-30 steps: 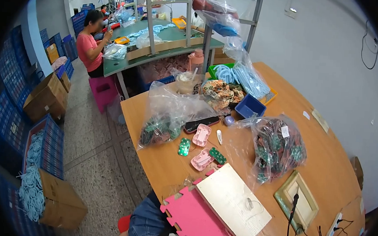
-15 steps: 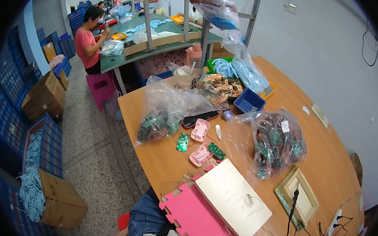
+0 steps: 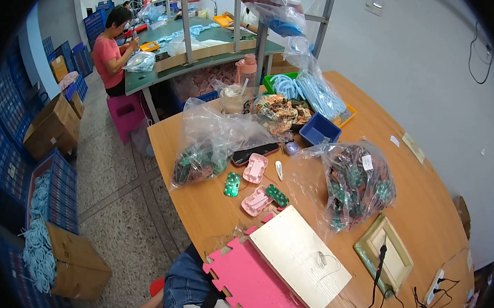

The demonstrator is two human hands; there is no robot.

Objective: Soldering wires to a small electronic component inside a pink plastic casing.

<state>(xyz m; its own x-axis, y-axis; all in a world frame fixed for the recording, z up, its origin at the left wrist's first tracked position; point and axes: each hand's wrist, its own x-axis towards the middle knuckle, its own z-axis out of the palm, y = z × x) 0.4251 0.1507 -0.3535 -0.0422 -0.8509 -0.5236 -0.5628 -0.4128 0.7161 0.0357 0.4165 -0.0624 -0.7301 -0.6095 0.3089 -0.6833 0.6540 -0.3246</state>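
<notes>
fingers of our two hands cannot be made out at the lower edge, so we cannot tell how far open they are or whether they hold anything; only our left forearm (image 3: pixel 149 307) shows down there. ahead of the fingers and off to their right spreads the wooden table (image 3: pixel 421 200). nearest to them we have a pink foam mat (image 3: pixel 249 283) with notched edges and, partly over it, a pale flat board (image 3: pixel 292 249). well beyond the fingers, toward the right, sits a clear bag (image 3: pixel 356 187) packed with green and reddish parts; a second clear bag (image 3: pixel 214 129), farther left, holds green parts too. off to the right of the fingers lies a wooden frame (image 3: pixel 396 242), and farther ahead of them is a blue tray (image 3: pixel 324 137). a soldering iron (image 3: pixel 382 255) rests across the frame. past the board from the fingers, we see two pink plastic shells (image 3: pixel 256 168), one beyond the other. one green circuit board (image 3: pixel 232 184) lies left of them; another green circuit board (image 3: pixel 277 195) is at the nearer shell's right side. a small white clip (image 3: pixel 279 170) lies beyond that, and on the pale board, closer to the fingers, is a coil of thin wire (image 3: pixel 323 261).
</notes>
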